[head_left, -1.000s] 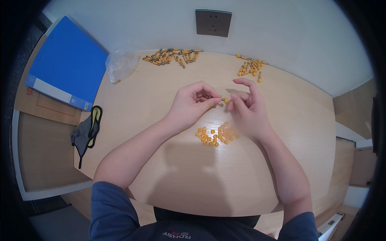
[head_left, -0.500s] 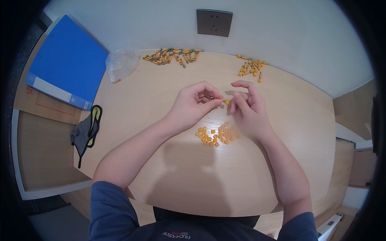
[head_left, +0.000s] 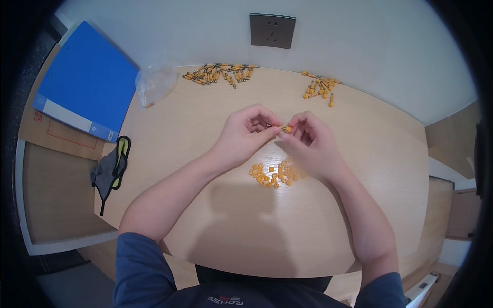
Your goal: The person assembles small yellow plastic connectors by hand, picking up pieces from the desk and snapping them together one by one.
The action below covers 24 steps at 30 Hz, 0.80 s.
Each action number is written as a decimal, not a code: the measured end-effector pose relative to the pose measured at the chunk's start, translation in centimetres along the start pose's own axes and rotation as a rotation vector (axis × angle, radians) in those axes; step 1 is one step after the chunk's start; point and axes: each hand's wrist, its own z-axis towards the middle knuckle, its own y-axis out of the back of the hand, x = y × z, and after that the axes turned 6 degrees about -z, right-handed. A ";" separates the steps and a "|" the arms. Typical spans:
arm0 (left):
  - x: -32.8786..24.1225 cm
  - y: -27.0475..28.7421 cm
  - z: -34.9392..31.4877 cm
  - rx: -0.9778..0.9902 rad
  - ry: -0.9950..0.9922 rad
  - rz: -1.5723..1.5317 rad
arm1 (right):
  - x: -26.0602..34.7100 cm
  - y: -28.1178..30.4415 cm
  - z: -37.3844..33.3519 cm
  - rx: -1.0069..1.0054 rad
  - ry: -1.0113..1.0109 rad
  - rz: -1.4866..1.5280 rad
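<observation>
My left hand (head_left: 251,128) pinches a thin yellow-and-metal pin (head_left: 277,127) between thumb and forefinger, over the middle of the table. A small yellow cap (head_left: 288,130) sits at the pin's right end. Around that cap close the thumb and forefinger of my right hand (head_left: 310,141), whose thumb is slightly blurred. Loose yellow caps (head_left: 267,178), some ring-shaped, lie in a small heap below my hands, partly hidden by the right one.
Yellow pins with dark ends (head_left: 215,74) are piled at the back beside a clear plastic bag (head_left: 156,84). Capped pins (head_left: 321,87) lie at the back right. On the left are a blue binder (head_left: 84,77) and a grey pouch-like item (head_left: 110,167). A socket plate (head_left: 272,31) is on the wall.
The right hand's raised, spread fingers have come down and closed in on the yellow cap at the pin's end. My left hand keeps its pinch in nearly the same place.
</observation>
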 end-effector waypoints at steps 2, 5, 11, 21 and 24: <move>0.1 0.0 -0.2 -0.009 0.006 -0.015 | -0.1 -0.2 -0.1 0.017 0.025 -0.066; 0.0 -0.1 0.0 0.016 0.000 0.021 | -0.9 0.2 0.3 0.035 -0.002 -0.067; 0.2 0.0 0.0 0.024 -0.007 0.015 | -1.4 -0.8 0.3 -0.116 0.143 -0.085; -0.4 -0.2 -0.1 0.052 0.012 0.017 | -0.7 0.1 0.0 0.001 -0.032 -0.037; -0.2 -0.1 -0.1 0.048 0.015 0.003 | -0.7 -0.4 0.1 -0.043 0.069 -0.068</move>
